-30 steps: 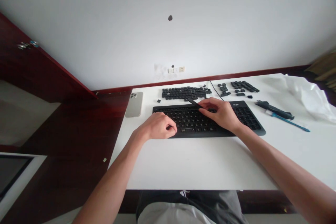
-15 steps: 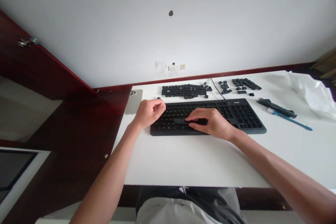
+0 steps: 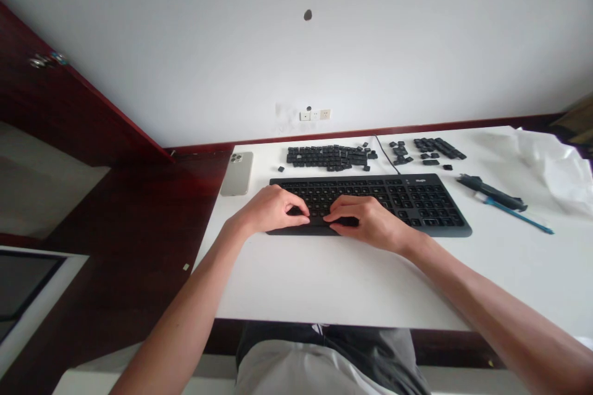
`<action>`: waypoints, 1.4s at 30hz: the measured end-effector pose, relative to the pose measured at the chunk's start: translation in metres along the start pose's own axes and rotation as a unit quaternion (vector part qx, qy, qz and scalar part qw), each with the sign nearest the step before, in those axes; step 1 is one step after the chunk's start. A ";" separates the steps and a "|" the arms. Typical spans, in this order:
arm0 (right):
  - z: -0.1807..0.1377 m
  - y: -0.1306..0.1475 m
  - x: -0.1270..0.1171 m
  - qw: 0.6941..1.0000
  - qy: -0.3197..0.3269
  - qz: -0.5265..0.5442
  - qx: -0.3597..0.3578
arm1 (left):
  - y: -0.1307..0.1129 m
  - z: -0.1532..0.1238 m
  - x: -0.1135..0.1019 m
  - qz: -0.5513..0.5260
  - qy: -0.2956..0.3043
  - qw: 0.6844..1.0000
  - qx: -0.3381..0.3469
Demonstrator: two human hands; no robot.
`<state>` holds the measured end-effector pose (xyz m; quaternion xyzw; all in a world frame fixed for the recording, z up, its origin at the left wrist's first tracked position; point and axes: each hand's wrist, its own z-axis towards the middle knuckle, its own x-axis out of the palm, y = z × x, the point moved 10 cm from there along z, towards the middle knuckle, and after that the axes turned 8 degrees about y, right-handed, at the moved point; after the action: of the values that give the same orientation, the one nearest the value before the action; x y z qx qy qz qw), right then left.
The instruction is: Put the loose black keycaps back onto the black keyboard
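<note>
A black keyboard [image 3: 417,197] lies on the white table [image 3: 347,284], most of its keycaps off. My left hand [image 3: 271,210] and my right hand [image 3: 368,222] meet over its front row. Both have curled fingers, and their tips press on a long black keycap [image 3: 319,221] lying along that row. The left hand is at the cap's left end; the right hand covers its right end. Loose black keycaps [image 3: 327,157] lie in a packed group just behind the keyboard.
More keycaps [image 3: 435,148] are scattered at the back right beside the keyboard cable [image 3: 383,151]. A phone [image 3: 237,173] lies face down at the table's left edge. A black tool [image 3: 493,192], a blue pen [image 3: 519,217] and crumpled white sheeting [image 3: 551,166] sit to the right.
My right hand carried the long keycap from the keyboard's back edge down to its front row. My left hand swung out toward the phone, then came in to the cap's left end.
</note>
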<state>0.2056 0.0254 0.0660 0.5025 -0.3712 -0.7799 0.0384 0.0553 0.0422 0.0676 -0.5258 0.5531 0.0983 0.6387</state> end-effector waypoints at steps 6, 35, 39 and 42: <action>0.000 -0.003 0.001 1.000 -0.001 0.012 0.007 | -0.005 0.000 0.008 0.004 0.005 1.000 -0.015; 0.002 -0.002 0.001 0.999 0.031 -0.009 0.020 | -0.005 0.000 0.011 0.047 0.001 0.999 -0.012; 0.001 0.002 0.002 0.999 0.026 -0.024 0.006 | -0.003 0.000 0.011 0.034 0.001 0.999 -0.016; -0.001 0.005 0.004 0.999 0.024 -0.041 0.001 | 0.001 0.002 0.013 0.020 0.002 1.000 -0.019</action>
<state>0.2030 0.0199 0.0660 0.5358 -0.3504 -0.7681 0.0145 0.0605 0.0380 0.0559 -0.5268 0.5627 0.1202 0.6256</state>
